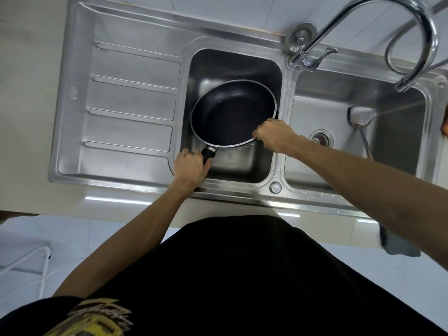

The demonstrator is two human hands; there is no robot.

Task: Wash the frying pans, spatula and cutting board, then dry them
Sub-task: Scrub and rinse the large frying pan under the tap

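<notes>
So, pan (232, 115) in left basin (242, 168), rim up; left hand (191, 167) wrapped round handle (209, 154), right hand (275, 135) curled on near rim, probably sharing weight. Meanwhile spatula (360, 116) lying in right basin (327, 105) near tap (426, 32), guess awaiting rinse.

There is one frying pan (232, 112) and one spatula (361, 117). Two basins lie side by side, the left basin (242, 168) and the right basin (339, 112), with one faucet (322, 32) at the far side. Two hands show, the left hand (191, 166) and the right hand (274, 135), and one cloth (397, 246) at the near right.
</notes>
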